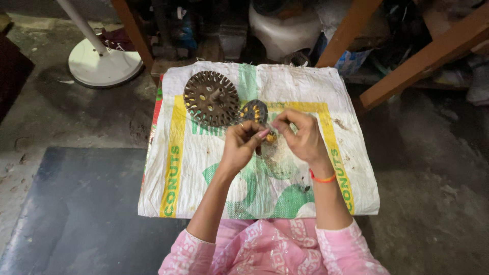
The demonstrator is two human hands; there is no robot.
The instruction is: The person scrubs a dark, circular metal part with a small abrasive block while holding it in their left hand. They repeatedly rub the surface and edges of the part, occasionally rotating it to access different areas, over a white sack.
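Together, the left hand (239, 147) and right hand (301, 136) pinch a small yellow piece (270, 136) between closed fingertips above a printed sack (204, 168), just beside a dark ring (254, 111) and a slotted metal disc (211, 98).

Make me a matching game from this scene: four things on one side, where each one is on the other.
Things:
1. slotted disc
2. fan base
3. thread band
4. sack

Places:
A. on the right wrist
B. on the floor, top left
C. spread under both hands
D. on the sack, beyond the left hand

Pairs: 1-D, 2-B, 3-A, 4-C
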